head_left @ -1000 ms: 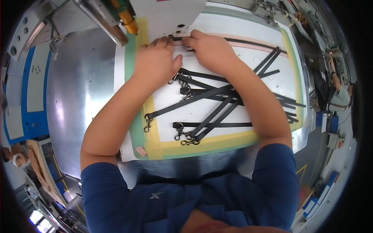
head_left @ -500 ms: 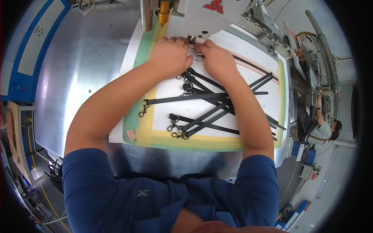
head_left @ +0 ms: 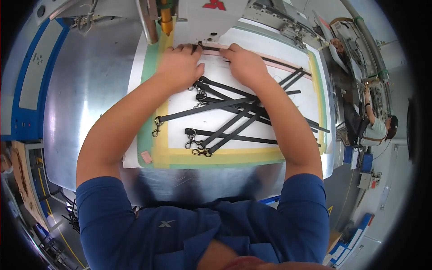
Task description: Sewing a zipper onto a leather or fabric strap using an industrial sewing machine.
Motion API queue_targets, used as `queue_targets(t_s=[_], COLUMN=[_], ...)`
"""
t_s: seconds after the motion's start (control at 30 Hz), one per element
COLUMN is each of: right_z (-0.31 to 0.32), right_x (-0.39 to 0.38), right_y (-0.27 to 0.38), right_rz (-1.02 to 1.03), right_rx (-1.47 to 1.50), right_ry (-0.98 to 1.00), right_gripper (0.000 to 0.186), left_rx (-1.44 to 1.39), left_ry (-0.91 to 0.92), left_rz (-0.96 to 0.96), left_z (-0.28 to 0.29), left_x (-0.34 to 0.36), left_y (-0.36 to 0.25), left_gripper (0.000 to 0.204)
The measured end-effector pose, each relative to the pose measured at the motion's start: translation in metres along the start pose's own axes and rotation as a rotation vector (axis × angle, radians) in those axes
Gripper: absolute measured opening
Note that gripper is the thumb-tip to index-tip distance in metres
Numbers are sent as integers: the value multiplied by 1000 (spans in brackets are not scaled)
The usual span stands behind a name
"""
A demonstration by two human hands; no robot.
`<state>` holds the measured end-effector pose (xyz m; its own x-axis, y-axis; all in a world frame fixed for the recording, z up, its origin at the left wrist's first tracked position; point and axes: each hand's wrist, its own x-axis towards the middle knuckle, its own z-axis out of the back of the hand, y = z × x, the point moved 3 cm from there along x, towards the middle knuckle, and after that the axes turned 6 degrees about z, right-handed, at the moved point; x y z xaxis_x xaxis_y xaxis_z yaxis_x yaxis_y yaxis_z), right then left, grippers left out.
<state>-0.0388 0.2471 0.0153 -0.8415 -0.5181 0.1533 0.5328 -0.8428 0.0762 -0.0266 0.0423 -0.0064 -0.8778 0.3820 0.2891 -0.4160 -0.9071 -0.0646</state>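
Observation:
A narrow black strap (head_left: 211, 48) lies along a pink strip on the white board, in front of the sewing machine head (head_left: 211, 22). My left hand (head_left: 180, 67) has its fingers curled over the strap's left end, where dark hardware partly shows. Farther right, my right hand (head_left: 245, 65) is closed with thumb and fingertips on the same strap. Just below my hands, several black straps with metal snap hooks (head_left: 156, 127) lie crossed over one another. My right forearm hides part of that pile.
Yellow tape (head_left: 225, 154) and a green border frame the white board. A small pink piece (head_left: 146, 157) sits at its lower left corner. The metal table (head_left: 90, 85) extends left. A gold-coloured machine part (head_left: 167, 20) hangs above the board. At the right, another person (head_left: 380, 128) works at machinery.
My hands have drawn apart, the right sliding along the strap, so more strap and pink strip show between them. The whole view has shifted slightly.

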Motion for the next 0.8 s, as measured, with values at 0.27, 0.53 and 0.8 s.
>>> queue_targets(t_s=[0.27, 0.53, 0.8], right_z=[0, 10, 4], right_x=[-1, -20, -18], right_y=[-1, -25, -28], right_rz=[-7, -74, -53], right_rx=[-2, -14, 6], right_ry=[28, 85, 41], right_gripper=[39, 43, 42], left_rx=[40, 104, 116], left_ry=[77, 45, 168], left_rz=[10, -60, 46], left_z=[8, 14, 25], left_x=[8, 14, 24], left_y=[-3, -10, -33], left_gripper=[51, 42, 45])
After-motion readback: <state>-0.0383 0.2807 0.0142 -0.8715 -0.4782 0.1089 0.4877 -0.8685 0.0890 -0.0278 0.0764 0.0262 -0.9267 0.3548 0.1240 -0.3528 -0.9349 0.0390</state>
